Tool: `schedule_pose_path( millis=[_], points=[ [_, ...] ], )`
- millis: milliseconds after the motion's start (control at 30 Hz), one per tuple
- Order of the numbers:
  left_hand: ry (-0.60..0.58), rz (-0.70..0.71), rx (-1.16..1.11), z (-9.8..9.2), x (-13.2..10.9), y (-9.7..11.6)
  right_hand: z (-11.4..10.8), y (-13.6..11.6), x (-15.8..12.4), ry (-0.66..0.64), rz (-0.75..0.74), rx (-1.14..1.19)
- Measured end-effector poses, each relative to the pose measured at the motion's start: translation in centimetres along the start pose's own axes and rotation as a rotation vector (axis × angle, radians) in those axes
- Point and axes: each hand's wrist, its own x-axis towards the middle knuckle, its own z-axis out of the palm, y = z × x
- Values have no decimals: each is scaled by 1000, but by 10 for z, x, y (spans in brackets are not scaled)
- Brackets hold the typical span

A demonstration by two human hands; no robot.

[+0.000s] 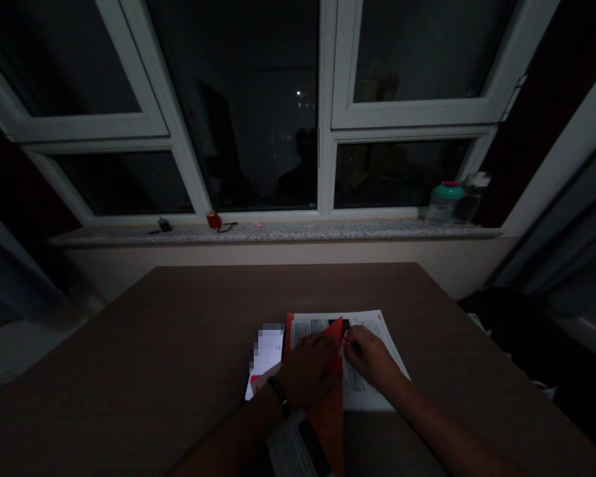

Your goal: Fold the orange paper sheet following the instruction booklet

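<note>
— At the near edge of the wood-grain table (129, 331), what is entered first?

— One red-orange paper sheet (328, 414), narrowing to a point toward the window, lying over a printed white sheet (367, 394). A second printed sheet (288, 450) sticks out past the table's near edge beneath it.

— Hands?

— Left hand (308, 371): flat and open on the red-orange sheet, no closed grip, a black wristband (279, 396) at the wrist. Right hand (370, 358): curled, fingertips (347, 338) touching the sheet's upper point. Pinching or merely touching, I cannot tell.

— Other items nearby?

— Just left of the sheets, a pixelated white object (265, 354), too obscured to identify.

— And beyond the far edge?

— A speckled stone windowsill (278, 232) carrying a small red cup (213, 220) toward the left, and at the right a teal-lidded bottle (444, 205) beside a second clear bottle (469, 202).
</note>
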Motion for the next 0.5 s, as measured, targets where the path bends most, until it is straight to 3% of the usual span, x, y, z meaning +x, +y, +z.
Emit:
schedule_pose_path(
  millis=[267, 500],
  points=[
    [15, -14, 6, -3, 4, 6, -2, -6, -9, -210, -281, 73],
    [-1, -4, 19, -2, 4, 4, 4, 2, 0, -41, -107, -13]
  ],
)
